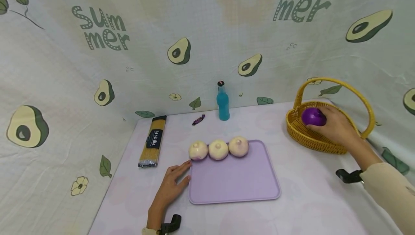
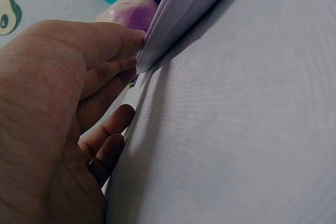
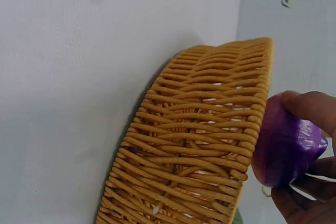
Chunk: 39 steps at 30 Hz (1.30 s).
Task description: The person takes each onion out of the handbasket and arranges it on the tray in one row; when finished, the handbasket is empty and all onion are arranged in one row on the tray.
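Note:
My right hand (image 1: 335, 125) grips a purple onion (image 1: 313, 116) over the yellow wicker basket (image 1: 311, 139) at the right; the right wrist view shows the purple onion (image 3: 286, 148) held in my fingers beside the basket's woven wall (image 3: 194, 145). My left hand (image 1: 172, 182) lies flat on the table, its straight fingers touching the left edge of the lilac tray (image 1: 236, 181). In the left wrist view the fingers (image 2: 113, 43) press against the tray's rim (image 2: 173, 19). Three pale onions (image 1: 218, 149) sit in a row on the tray's far edge.
A pack of spaghetti (image 1: 153, 141) lies left of the tray. A blue bottle (image 1: 222, 101) stands at the back near the avocado-print backdrop, with a small wrapped candy (image 1: 198, 119) beside it. The basket's tall handle (image 1: 343, 87) arches over my right hand.

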### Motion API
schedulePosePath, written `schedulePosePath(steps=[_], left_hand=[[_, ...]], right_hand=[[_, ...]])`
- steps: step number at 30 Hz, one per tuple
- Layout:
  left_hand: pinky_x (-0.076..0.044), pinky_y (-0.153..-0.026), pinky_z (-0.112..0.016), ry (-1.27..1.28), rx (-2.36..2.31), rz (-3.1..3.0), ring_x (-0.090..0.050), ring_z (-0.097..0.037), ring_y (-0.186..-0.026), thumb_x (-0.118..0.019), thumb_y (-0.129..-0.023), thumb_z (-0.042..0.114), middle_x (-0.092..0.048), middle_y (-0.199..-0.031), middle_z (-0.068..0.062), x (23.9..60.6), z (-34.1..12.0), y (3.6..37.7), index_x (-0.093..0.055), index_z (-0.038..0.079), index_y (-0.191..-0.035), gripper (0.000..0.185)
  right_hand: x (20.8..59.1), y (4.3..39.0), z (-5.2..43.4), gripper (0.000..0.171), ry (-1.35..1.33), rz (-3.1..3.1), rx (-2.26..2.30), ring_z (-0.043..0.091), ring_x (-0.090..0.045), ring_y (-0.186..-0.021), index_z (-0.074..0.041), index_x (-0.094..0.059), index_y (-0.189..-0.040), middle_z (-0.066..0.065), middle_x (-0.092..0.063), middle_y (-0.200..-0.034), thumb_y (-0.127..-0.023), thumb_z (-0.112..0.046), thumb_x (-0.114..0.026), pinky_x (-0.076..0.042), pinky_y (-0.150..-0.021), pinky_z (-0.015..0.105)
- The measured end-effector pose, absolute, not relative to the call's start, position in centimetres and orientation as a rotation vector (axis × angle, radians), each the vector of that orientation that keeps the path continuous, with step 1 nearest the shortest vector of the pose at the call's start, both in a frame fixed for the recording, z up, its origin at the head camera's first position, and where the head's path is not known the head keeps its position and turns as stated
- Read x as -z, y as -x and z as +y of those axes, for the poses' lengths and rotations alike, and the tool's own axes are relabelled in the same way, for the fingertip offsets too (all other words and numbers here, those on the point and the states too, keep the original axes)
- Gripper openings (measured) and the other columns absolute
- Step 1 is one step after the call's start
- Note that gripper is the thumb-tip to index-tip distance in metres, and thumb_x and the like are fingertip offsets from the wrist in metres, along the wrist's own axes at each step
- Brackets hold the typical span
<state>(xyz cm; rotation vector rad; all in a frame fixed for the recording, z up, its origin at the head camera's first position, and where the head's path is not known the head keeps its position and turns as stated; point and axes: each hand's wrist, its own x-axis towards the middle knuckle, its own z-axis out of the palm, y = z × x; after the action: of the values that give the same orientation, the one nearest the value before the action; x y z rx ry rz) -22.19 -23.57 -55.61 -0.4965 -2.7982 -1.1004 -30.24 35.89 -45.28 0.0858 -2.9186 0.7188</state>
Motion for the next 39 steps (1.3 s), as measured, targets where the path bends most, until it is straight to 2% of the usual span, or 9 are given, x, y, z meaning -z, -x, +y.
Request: schedulePosePath(steps=[9, 21, 30, 39], left_hand=[[-0.036, -0.106, -0.054, 0.465, 1.110, -2.820, -0.044, -0.022, -0.125, -0.070, -0.095, 0.024, -0.049, -0.150, 0.013, 55.3, -23.7, 22.0, -0.058, 0.024, -0.143, 0.049], [-0.037, -0.104, -0.054, 0.485, 1.115, -2.810, -0.044, -0.021, -0.124, -0.070, -0.095, 0.023, -0.049, -0.149, 0.012, 55.3, -23.6, 22.1, -0.058, 0.023, -0.142, 0.049], [-0.036, -0.105, -0.054, 0.478, 1.133, -2.823, -0.043, -0.022, -0.125, -0.069, -0.096, 0.024, -0.048, -0.150, 0.013, 55.5, -23.4, 22.2, -0.057, 0.025, -0.143, 0.049], [-0.039, -0.103, -0.055, 0.465, 1.121, -2.832, -0.044, -0.021, -0.124, -0.068, -0.097, 0.027, -0.048, -0.151, 0.012, 55.4, -23.5, 22.1, -0.057, 0.025, -0.144, 0.048]], right_hand=[[44.5, 29.6, 33.8, 0.096, -0.129, -2.898, -0.668, 0.062, -0.032, -0.124, 0.017, -0.031, -0.146, 0.043, -0.031, -0.141, -0.086, -0.042, -0.078, -0.030, -0.098, 0.074], [44.4, 28.9, 31.6, 0.093, -0.205, -2.869, -0.709, 0.058, -0.039, -0.121, 0.012, -0.036, -0.145, 0.039, -0.036, -0.140, -0.084, -0.042, -0.081, -0.038, -0.093, 0.072], [44.6, 28.4, 30.2, 0.092, -0.279, -2.885, -0.733, 0.057, -0.040, -0.122, 0.010, -0.038, -0.145, 0.037, -0.036, -0.141, -0.084, -0.043, -0.080, -0.037, -0.094, 0.072], [44.6, 28.0, 28.3, 0.086, -0.295, -2.889, -0.745, 0.055, -0.040, -0.123, 0.009, -0.039, -0.146, 0.035, -0.037, -0.143, -0.082, -0.026, -0.083, -0.038, -0.096, 0.071]])
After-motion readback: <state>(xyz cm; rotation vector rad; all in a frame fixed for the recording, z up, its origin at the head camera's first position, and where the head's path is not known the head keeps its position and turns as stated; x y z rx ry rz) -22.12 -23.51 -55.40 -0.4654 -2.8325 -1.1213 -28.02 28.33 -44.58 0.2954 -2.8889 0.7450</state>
